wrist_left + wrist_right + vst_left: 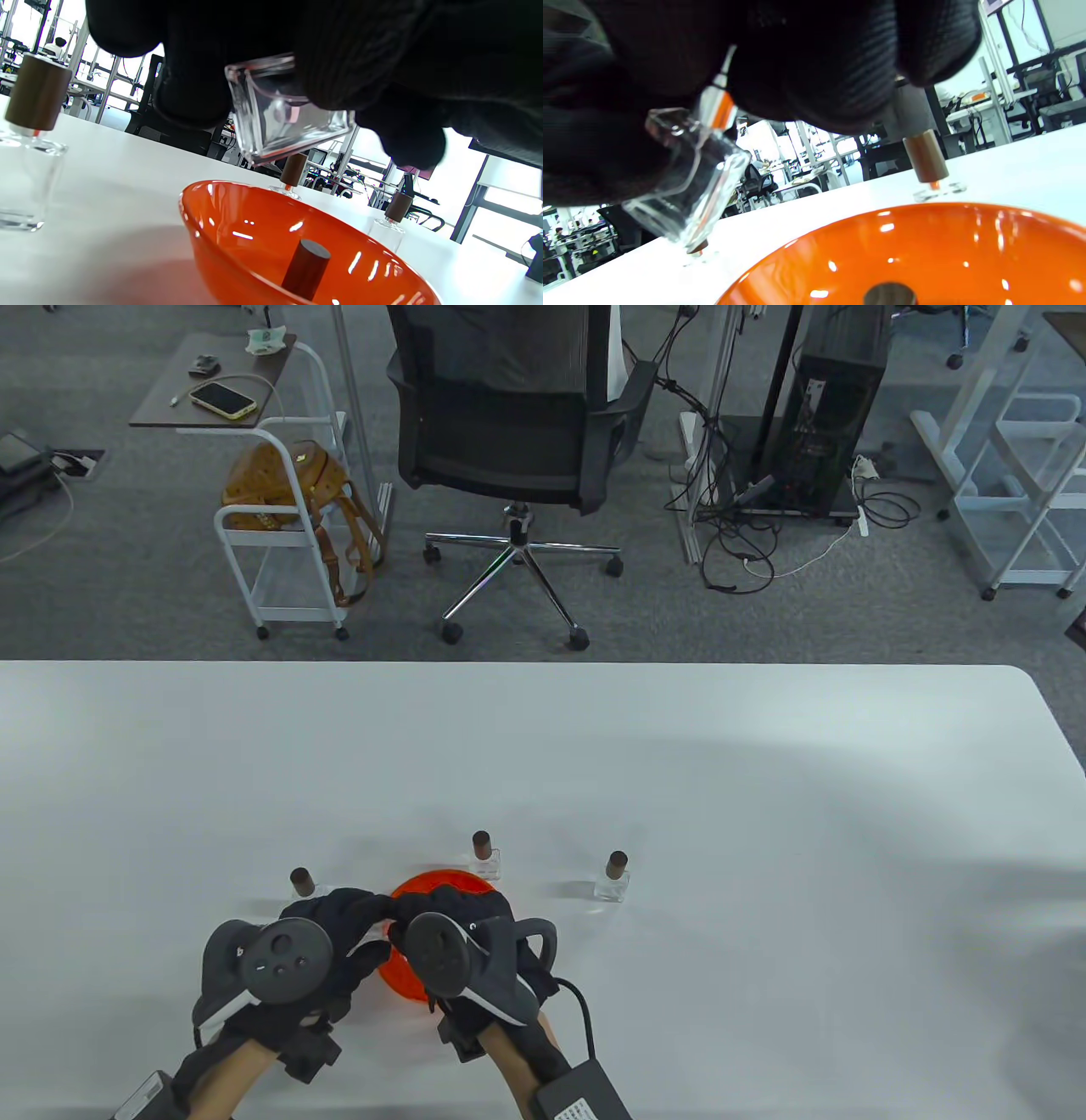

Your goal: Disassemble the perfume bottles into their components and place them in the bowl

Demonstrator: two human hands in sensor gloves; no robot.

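While both hands [390, 937] work, capped bottles [612, 875] flank bowl [441, 884]

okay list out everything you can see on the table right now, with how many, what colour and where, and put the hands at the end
Capped clear glass perfume bottles with brown cylinder caps: 3, standing on the table; one left of the bowl, one behind it, one to its right.
Uncapped clear glass bottle: 1, held tilted above the bowl between both hands.
Orange-and-white spray pump: 1, at the held bottle's neck, under the right fingers.
Translucent orange bowl: 1, near the front edge, partly under the hands.
Loose brown cap: 1, inside the bowl.
White table: 1.
Left hand: black glove, grips the bottle.
Right hand: black glove, at the pump end.
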